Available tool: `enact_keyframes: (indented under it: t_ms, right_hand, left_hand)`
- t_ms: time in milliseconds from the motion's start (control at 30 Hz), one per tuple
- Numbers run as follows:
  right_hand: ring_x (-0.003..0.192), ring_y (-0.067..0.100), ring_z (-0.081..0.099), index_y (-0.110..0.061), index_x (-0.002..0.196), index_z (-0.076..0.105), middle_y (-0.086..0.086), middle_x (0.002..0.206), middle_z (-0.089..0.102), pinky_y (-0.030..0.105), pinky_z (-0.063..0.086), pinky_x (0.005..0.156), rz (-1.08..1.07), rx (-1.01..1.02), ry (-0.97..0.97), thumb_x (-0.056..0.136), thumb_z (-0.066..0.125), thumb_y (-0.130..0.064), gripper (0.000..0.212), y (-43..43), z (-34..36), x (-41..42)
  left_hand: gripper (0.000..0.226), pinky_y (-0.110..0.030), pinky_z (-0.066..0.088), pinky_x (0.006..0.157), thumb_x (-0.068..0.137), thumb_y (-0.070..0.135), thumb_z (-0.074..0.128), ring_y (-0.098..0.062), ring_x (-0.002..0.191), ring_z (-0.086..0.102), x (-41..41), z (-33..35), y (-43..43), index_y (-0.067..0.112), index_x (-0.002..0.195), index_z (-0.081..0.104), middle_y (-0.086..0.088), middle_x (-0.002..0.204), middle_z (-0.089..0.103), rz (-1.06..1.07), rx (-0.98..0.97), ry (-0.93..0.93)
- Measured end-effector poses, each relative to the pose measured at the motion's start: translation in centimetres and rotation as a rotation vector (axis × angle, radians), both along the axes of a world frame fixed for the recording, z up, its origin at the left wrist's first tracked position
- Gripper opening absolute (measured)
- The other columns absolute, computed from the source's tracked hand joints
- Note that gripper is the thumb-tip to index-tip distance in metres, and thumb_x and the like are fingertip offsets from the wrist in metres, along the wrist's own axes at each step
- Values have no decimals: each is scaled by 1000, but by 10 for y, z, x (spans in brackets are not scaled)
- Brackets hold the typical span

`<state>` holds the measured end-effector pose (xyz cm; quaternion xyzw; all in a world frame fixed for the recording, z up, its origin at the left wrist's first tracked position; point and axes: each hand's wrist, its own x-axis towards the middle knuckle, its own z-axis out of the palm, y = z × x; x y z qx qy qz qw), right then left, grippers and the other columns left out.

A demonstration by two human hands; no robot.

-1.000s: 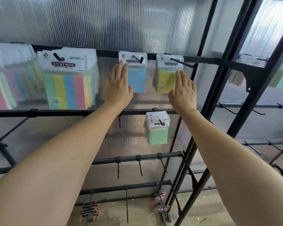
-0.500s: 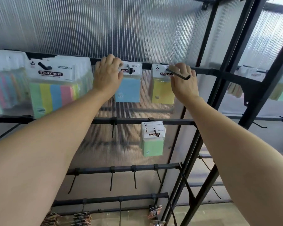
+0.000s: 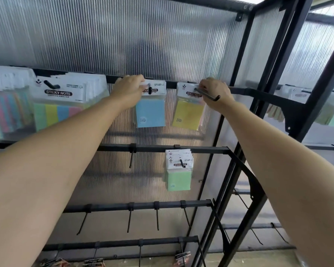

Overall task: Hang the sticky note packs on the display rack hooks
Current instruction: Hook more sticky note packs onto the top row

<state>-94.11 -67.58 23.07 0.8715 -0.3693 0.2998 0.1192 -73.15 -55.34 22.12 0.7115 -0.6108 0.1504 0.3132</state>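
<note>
A blue sticky note pack (image 3: pixel 150 112) hangs on a hook of the top rail (image 3: pixel 172 85). My left hand (image 3: pixel 128 91) pinches the left edge of its white header card. To the right a yellow sticky note pack (image 3: pixel 188 115) hangs on a long black hook (image 3: pixel 207 95). My right hand (image 3: pixel 215 94) grips that pack's header at the hook, fingers curled. Below, a stack of green sticky note packs (image 3: pixel 178 175) hangs on the second rail.
Wide multicolour sticky note packs (image 3: pixel 62 105) fill the top rail's left side. Bare hooks (image 3: pixel 130 220) jut from the lower rails. Black frame posts (image 3: pixel 258 105) stand at the right, with more packs (image 3: pixel 332 114) on the neighbouring rack. Small dark items (image 3: pixel 181 257) hang at the bottom.
Both hands rose from flat against the pack faces to the header cards at the top rail. The camera view tilted upward, so the rack sits lower in the frame.
</note>
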Motion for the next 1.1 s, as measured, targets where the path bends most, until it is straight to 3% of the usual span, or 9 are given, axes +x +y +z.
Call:
enact_keyframes:
  t_ms: [100, 233, 367, 533, 700, 833, 933, 1100]
  right_hand:
    - [84, 28, 54, -2, 92, 56, 9, 89, 55, 33, 36, 81, 28, 27, -40, 94, 43, -11, 17, 7, -1, -4]
    - [74, 24, 50, -1, 91, 55, 8, 80, 53, 31, 34, 73, 15, 37, -100, 94, 42, -8, 16, 23, -5, -9]
    - [76, 25, 49, -1, 91, 56, 8, 80, 51, 33, 35, 69, -1, 5, -129, 93, 40, -9, 18, 39, -5, -12]
    - [77, 25, 48, -3, 88, 56, 8, 80, 52, 35, 38, 65, -5, 17, -207, 91, 42, -6, 15, 59, -6, -22]
    - [77, 27, 48, -12, 84, 53, 7, 83, 54, 30, 33, 62, -37, 79, -258, 86, 40, 2, 20, 81, -7, -30]
    - [84, 33, 53, -5, 93, 58, 13, 93, 63, 35, 38, 65, -79, 36, -268, 82, 38, 5, 25, 94, -9, -37]
    - [89, 32, 53, -4, 94, 59, 12, 95, 64, 32, 34, 63, -101, -56, -247, 84, 40, 1, 22, 102, -11, -41]
    - [86, 26, 51, -6, 89, 58, 2, 84, 54, 29, 26, 62, -102, -121, -276, 88, 42, -3, 16, 119, -9, -51]
  left_hand:
    - [17, -33, 25, 76, 94, 5, 38, -24, 90, 44, -2, -2, 4, 1, 102, 52, -10, 93, 49, -9, -51, 4]
    - [18, -33, 28, 75, 94, 6, 38, -21, 85, 42, -7, -4, 11, 1, 102, 53, -6, 89, 46, -29, -85, 22]
    - [14, -32, 27, 71, 96, 13, 40, -20, 79, 42, -12, -7, 17, 7, 89, 51, -5, 85, 48, -27, -144, 25]
    - [22, -32, 29, 72, 98, 19, 40, -21, 83, 44, -17, -10, 30, 4, 100, 55, -2, 88, 48, -39, -197, 11]
    - [20, -31, 27, 68, 96, 14, 40, -28, 91, 48, -20, -14, 45, 1, 100, 55, -10, 93, 55, -88, -251, -12]
    - [19, -30, 25, 70, 96, 16, 43, -20, 83, 43, -22, -14, 57, 2, 98, 56, -1, 86, 49, -134, -293, -12]
    - [17, -34, 31, 79, 96, 18, 47, -17, 78, 42, -21, -15, 65, 5, 92, 57, 4, 84, 50, -164, -330, -10]
    - [16, -35, 35, 77, 95, 18, 49, -14, 79, 45, -24, -16, 76, 7, 89, 59, 7, 86, 52, -246, -366, 0]
